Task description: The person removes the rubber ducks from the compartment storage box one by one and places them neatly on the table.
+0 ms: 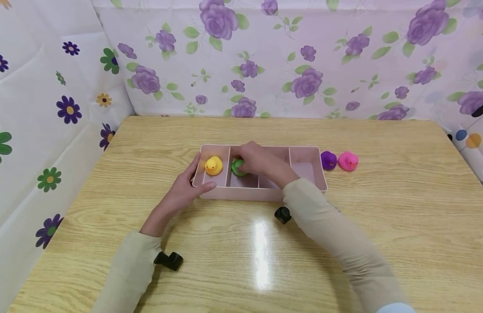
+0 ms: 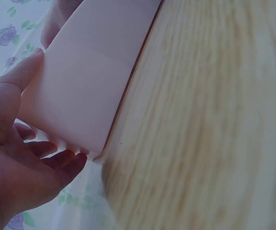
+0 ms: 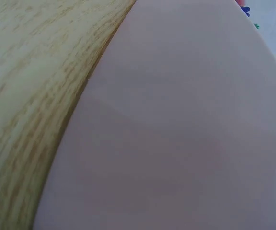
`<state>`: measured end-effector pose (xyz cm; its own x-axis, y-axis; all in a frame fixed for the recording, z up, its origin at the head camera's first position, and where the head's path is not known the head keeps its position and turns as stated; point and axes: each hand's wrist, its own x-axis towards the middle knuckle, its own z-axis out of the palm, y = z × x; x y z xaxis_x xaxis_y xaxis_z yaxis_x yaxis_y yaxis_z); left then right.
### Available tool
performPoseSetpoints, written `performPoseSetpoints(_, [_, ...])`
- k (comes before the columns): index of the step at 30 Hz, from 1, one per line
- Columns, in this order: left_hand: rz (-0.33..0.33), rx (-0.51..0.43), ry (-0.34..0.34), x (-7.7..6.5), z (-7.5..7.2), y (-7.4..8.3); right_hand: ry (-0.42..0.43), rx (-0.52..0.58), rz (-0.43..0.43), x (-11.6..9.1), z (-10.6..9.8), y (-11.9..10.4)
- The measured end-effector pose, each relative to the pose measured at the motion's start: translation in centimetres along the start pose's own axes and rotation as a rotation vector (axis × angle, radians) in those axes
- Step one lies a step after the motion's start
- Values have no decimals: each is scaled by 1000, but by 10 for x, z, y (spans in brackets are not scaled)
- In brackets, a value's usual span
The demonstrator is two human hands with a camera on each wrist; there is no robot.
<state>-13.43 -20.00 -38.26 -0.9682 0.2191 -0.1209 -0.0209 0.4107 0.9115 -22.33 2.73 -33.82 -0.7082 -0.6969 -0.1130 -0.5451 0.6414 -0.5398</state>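
The placing of the green duck (image 1: 236,167) appears to be in hand: in the second compartment (image 1: 243,182) from the nine-o'clock end of the pink tray (image 1: 241,194), it is seemingly pinched by the right hand (image 1: 258,159), though contact is partly hidden. That end is gripped by the left hand (image 1: 180,189), beside the yellow duck (image 1: 213,166). Next, release seems called for, then a reach toward three o'clock, where the purple duck (image 1: 329,160) and pink duck (image 1: 348,161) are seen outside.

One yellow duck (image 1: 213,165), one green duck (image 1: 237,168), one purple duck (image 1: 329,161), one pink duck (image 1: 348,161): four in all. One four-compartment tray (image 1: 241,194), one table (image 1: 401,208), one left hand (image 1: 184,184), one right hand (image 1: 257,157), two black devices (image 1: 175,261).
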Motion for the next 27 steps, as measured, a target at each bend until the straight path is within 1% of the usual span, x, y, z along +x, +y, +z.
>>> performPoseSetpoints(5, [-2, -3, 1, 0, 0, -1, 13, -13, -6, 0, 2, 0])
performPoseSetpoints(15, [4, -12, 3, 0, 1, -2, 30, -42, -53, -3, 2, -1])
performPoseSetpoints(23, [-3, -14, 3, -1, 1, -2, 53, 0, -41, -7, -3, -2])
performPoseSetpoints(27, [-10, -11, 9, 0, 1, -2, 82, 18, -66, -11, -8, 0])
